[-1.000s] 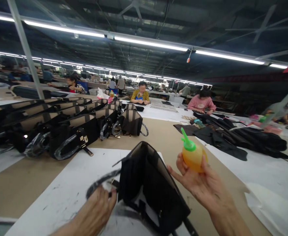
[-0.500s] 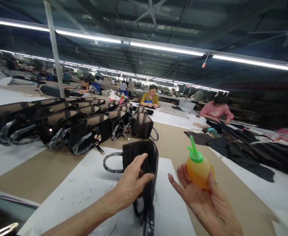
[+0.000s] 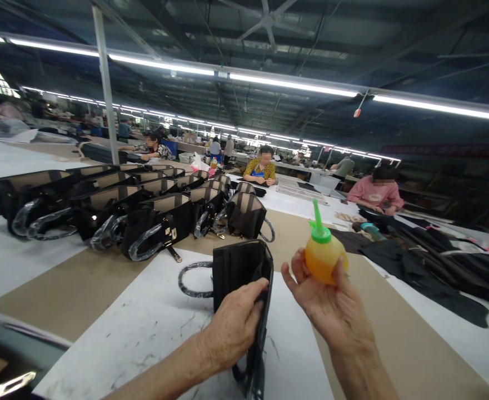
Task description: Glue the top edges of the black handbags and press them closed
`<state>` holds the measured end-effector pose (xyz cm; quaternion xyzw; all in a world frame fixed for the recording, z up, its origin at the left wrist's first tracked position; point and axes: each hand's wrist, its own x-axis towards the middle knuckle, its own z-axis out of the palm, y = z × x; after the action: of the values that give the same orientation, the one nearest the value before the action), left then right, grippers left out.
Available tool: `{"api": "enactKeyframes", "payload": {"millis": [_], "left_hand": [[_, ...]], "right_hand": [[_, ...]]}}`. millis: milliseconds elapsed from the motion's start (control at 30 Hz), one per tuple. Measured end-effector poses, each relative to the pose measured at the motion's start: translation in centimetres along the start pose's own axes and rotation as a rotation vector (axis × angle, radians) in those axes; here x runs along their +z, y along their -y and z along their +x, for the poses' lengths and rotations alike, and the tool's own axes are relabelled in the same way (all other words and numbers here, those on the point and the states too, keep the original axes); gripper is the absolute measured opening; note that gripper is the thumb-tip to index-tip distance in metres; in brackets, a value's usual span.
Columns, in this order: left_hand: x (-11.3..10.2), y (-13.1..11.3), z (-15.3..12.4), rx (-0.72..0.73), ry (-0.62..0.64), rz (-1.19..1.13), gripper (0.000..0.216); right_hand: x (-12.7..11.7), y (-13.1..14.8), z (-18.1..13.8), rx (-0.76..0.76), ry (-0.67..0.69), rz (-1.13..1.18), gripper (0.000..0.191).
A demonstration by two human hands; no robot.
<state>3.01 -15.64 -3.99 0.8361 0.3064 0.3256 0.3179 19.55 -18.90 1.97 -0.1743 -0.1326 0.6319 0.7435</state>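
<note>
My right hand (image 3: 325,300) holds a small orange squeeze bottle (image 3: 324,256) with a green cap and nozzle, nozzle pointing up. My left hand (image 3: 233,328) grips the near edge of an open black handbag (image 3: 240,272) that stands upright on a white sheet (image 3: 144,339). The bag's plastic-wrapped handle (image 3: 192,280) lies on the sheet to its left. The bottle is just right of the bag's mouth, not touching it.
A row of several black-and-tan handbags (image 3: 103,208) with wrapped handles lies on the left of the long table (image 3: 407,344). Black fabric pieces (image 3: 428,272) spread at the right. Other people sit at tables beyond, one in yellow (image 3: 262,169), one in pink (image 3: 375,191).
My left hand went from the bag's handle to gripping its edge, and the tilted bag now stands upright. My right hand with the bottle rose slightly. The view shifted left.
</note>
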Motion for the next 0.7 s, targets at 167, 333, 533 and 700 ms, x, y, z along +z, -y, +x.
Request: {"api": "enactKeyframes", "payload": {"millis": [167, 333, 533, 700], "left_hand": [[-0.3, 0.2, -0.8, 0.087, 0.188, 0.3, 0.032], [-1.7, -0.8, -0.8, 0.272, 0.252, 0.436, 0.005], [-5.7, 1.3, -3.3, 0.012, 0.324, 0.548, 0.018], [-7.8, 2.9, -4.0, -0.318, 0.266, 0.729, 0.026]], "right_hand": [[0.8, -1.5, 1.5, 0.054, 0.056, -0.017, 0.03], [1.1, -2.6, 3.3, 0.06, 0.073, -0.152, 0.031], [0.1, -1.2, 3.7, 0.058, 0.033, -0.283, 0.031], [0.2, -0.9, 2.7, 0.105, 0.029, -0.315, 0.037]]}}
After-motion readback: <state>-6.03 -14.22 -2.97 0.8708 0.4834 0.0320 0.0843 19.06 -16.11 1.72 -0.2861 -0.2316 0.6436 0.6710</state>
